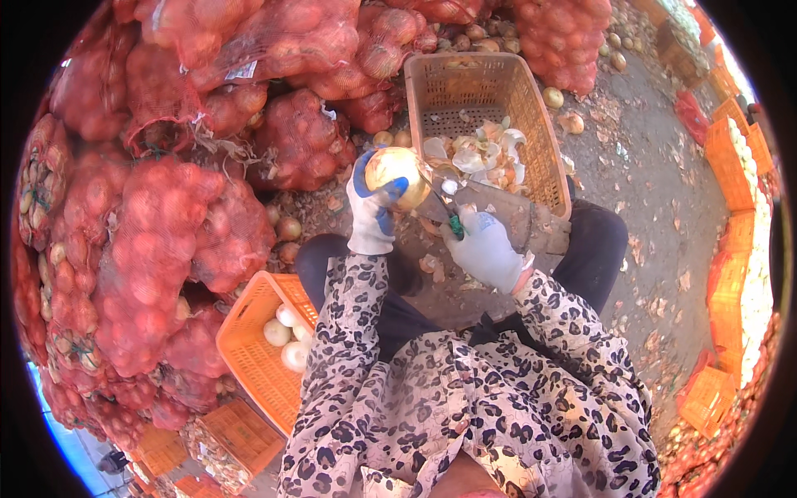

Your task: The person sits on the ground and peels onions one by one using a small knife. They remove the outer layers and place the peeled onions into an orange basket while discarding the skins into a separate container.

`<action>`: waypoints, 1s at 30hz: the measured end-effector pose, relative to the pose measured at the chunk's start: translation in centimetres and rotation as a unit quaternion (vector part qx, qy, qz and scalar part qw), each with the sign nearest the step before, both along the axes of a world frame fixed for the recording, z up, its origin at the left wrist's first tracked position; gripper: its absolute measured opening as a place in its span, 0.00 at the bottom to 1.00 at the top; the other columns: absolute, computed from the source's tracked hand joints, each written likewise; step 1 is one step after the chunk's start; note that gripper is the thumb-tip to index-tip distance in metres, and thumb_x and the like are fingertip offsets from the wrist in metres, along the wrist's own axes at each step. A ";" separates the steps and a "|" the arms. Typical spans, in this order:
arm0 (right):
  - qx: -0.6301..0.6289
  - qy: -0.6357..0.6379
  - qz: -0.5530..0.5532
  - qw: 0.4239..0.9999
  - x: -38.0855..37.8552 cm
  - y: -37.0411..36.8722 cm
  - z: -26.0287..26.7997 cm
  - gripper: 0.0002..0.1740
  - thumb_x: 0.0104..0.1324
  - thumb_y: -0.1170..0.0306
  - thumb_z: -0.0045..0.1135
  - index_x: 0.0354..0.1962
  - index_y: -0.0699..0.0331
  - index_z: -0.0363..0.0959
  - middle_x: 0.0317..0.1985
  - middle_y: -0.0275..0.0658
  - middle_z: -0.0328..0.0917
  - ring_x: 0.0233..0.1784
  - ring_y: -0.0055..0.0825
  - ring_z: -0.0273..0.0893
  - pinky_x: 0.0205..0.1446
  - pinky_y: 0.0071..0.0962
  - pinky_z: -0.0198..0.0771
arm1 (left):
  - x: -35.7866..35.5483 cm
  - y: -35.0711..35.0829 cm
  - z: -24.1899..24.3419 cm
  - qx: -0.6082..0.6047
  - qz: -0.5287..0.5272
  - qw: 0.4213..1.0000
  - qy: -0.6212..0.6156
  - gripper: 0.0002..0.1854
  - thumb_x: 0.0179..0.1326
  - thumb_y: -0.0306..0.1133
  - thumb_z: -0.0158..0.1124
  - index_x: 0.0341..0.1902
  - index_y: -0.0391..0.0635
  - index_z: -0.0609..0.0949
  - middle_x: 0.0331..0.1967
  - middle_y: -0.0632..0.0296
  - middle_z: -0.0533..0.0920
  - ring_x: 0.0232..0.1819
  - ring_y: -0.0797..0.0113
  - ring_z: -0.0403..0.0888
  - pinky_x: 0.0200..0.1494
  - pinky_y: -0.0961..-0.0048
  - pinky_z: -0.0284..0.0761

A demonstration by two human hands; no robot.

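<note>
My left hand (372,215), in a white work glove with blue coated fingertips, grips a large yellow onion (398,176) from its left side. In my right hand (485,248), also gloved, is a knife (456,225) whose handle has green wrapping. Its blade points up and left and meets or nearly meets the onion's right side. Just beyond my hands stands an orange plastic crate (551,149) with onion skins (482,155) lying at its near end. A second orange crate (249,336), by my left elbow, holds several peeled white onions (277,333).
Red mesh sacks of onions (159,249) are piled along the left and far side. Loose onions (288,228) lie near my left knee. Skin scraps litter the concrete floor (647,236) on the right. Stacked orange crates (735,274) of pale onions line the right edge.
</note>
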State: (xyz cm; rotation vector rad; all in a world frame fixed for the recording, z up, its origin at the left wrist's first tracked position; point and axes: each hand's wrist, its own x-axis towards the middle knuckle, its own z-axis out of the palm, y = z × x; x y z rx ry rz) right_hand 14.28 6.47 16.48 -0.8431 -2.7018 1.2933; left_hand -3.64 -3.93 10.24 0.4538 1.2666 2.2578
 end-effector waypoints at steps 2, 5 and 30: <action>0.154 0.069 0.006 0.986 0.3 0.4 -4.0 0.11 0.67 0.65 0.61 0.38 0.65 0.78 0.28 0.50 0.81 0.34 0.51 0.81 0.40 0.45 0.75 | 0.4 0.5 0.2 -0.018 0.020 0.999 0.031 0.42 0.39 0.30 0.81 0.62 0.33 0.75 0.51 0.55 0.83 0.52 0.65 0.82 0.60 0.68 0.79; 0.235 0.113 0.033 0.965 0.6 1.7 -6.4 0.12 0.67 0.65 0.61 0.41 0.65 0.76 0.27 0.48 0.80 0.33 0.49 0.82 0.38 0.45 0.75 | 0.7 0.5 0.7 -0.053 0.026 0.997 0.056 0.38 0.45 0.33 0.78 0.61 0.33 0.76 0.51 0.55 0.83 0.52 0.64 0.83 0.61 0.67 0.79; 0.212 0.128 -0.013 0.969 0.7 1.3 -6.3 0.12 0.67 0.65 0.60 0.43 0.64 0.76 0.24 0.47 0.80 0.30 0.49 0.82 0.36 0.46 0.75 | 0.3 1.2 -2.1 0.116 -0.164 0.955 -0.216 0.36 0.61 0.50 0.62 0.63 0.31 0.76 0.55 0.43 0.83 0.54 0.48 0.85 0.61 0.51 0.81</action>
